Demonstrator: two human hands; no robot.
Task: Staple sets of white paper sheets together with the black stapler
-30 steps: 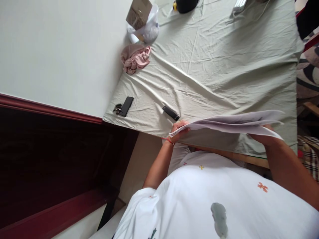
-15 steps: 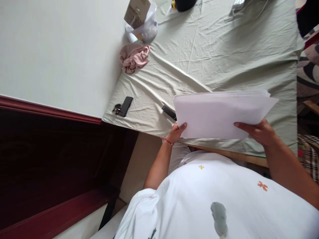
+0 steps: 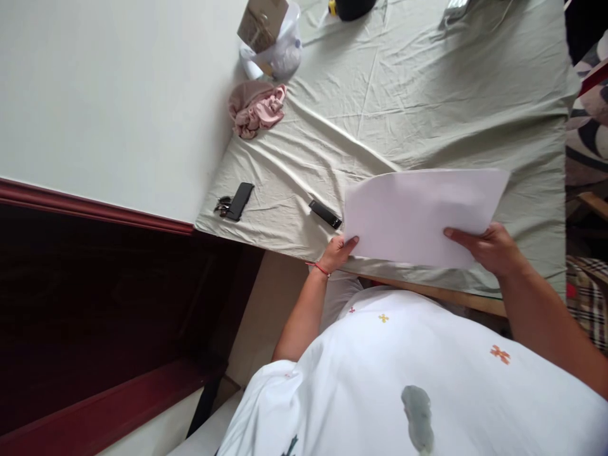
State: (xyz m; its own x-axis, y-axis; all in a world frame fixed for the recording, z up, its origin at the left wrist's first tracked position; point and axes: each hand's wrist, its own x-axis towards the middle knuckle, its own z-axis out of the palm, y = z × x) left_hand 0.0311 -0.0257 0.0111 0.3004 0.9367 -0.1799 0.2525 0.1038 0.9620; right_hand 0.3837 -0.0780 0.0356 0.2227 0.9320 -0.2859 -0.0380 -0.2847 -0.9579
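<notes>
Paper stack [image 3: 422,215] was gripped at both lower corners, left hand [image 3: 337,252] and right hand [image 3: 489,248] closed on it, above the bed [image 3: 427,95]. Sheet count unclear. Grip best kept even, edges squared.

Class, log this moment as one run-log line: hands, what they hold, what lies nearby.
left hand: grips paper | right hand: grips paper | paper: tilted above sheet | nearby: remote, phone
</notes>
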